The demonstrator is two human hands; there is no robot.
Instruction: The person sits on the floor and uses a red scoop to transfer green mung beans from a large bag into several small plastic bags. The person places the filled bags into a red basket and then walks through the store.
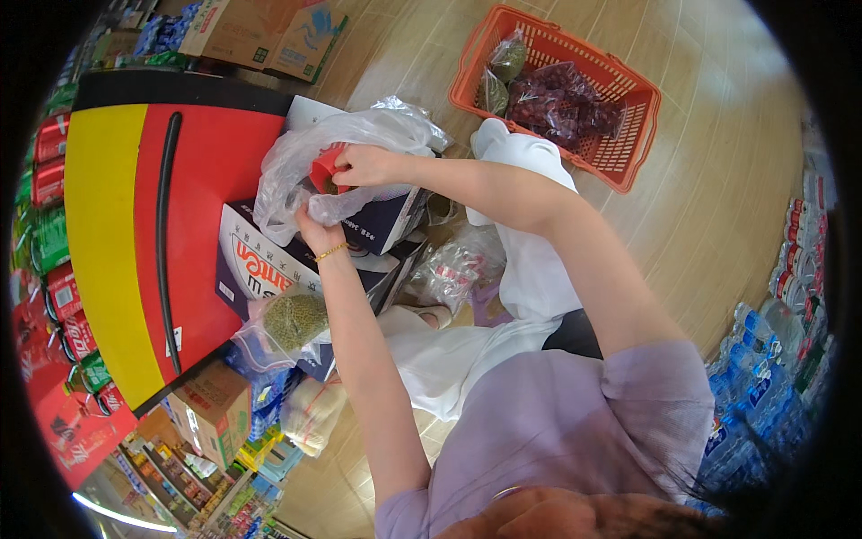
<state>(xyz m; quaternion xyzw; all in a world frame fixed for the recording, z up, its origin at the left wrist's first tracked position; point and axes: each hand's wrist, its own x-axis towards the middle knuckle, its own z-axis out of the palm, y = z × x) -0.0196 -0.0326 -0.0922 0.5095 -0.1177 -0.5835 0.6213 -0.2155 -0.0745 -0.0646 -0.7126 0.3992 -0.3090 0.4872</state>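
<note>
My right hand (367,166) grips a red plastic cup (324,165) tilted inside the mouth of a large translucent plastic bag (283,158). Small green grains, which look like mung beans, show at the cup's lower edge. Below it, my left hand (319,228) pinches the near rim of the bag; a gold-coloured bracelet is on that wrist. The bag rests on stacked cardboard cartons (377,229), and its lower contents are hidden. Beside my left forearm, a clear zip bag (294,321) of green beans lies on the front carton.
An orange-red basket (633,158) on the wood-look floor holds bagged green beans and bags of dark red goods. Crumpled clear plastic (465,263) lies by my legs. A red-and-yellow chest (209,182) stands beyond the cartons. Bottled water packs (747,384) line the right side.
</note>
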